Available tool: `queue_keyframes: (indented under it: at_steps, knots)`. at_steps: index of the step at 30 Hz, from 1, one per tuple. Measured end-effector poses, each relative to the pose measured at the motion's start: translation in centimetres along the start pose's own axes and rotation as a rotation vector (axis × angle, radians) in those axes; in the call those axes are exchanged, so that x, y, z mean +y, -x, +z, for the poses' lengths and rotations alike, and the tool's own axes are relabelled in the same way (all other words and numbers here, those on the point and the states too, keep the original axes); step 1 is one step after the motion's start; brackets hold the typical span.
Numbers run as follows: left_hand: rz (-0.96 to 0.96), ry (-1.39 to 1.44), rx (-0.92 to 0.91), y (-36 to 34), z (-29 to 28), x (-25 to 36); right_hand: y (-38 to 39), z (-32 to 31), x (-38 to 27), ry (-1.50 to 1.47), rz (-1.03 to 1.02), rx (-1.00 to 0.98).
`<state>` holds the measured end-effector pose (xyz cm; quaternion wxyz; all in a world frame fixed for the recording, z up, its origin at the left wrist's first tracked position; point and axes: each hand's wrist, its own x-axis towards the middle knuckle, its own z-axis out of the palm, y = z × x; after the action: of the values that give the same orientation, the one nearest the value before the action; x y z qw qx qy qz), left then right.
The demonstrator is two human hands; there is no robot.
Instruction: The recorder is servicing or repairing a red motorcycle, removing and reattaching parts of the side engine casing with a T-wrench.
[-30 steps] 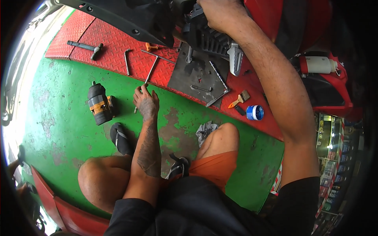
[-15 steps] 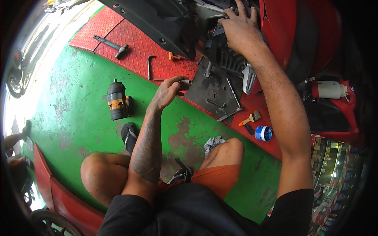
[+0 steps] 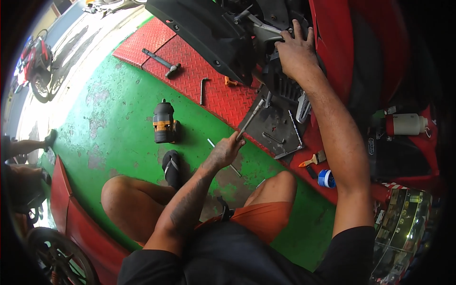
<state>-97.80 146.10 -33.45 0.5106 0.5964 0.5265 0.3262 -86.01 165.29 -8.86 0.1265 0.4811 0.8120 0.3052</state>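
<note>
My left hand is closed around a T-handle socket wrench. Its socket end points up and away over the black mat, and its crossbar sticks out on both sides beneath the hand. Up on the motorcycle, my right hand rests with fingers spread by a silver metal bracket. The palm is hidden from view. Below that hand are a finned black cover and a grey metal lever-like part. A long black plastic panel extends to the left.
A red platform holds a hammer, a hex key, thin tools on a black mat, a paintbrush and a blue-and-white tub. On the green floor stands a black-and-yellow impact driver. A white bottle lies at right.
My left hand has come nearer and to the right, and the T-handle wrench now shows at length in it. My right hand stays on the motorcycle. The view has shifted slightly.
</note>
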Motion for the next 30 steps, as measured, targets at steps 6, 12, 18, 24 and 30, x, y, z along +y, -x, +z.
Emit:
queue_keyframes:
  at_steps: [6, 12, 18, 24, 30]
  knots:
    - [-0.041, 0.045, 0.210, 0.8, -0.1, 1.9, 0.4, -0.7, 0.2, -0.011, 0.027, -0.075]
    - [0.003, -0.022, 0.269, -2.2, -1.4, 3.6, 0.5, -0.4, 0.2, -0.016, -0.008, -0.022]
    - [0.016, -0.009, 0.276, -4.2, -2.1, 5.0, 0.6, -0.9, -0.1, 0.018, -0.028, -0.004]
    - [-0.158, 0.123, 0.034, -4.8, -4.4, 7.5, 0.2, -1.1, -0.3, 0.166, -0.005, -0.129]
    - [-0.213, 0.359, -0.042, -5.4, -4.1, 6.5, -2.1, -2.5, -1.0, 0.364, -0.092, -0.288]
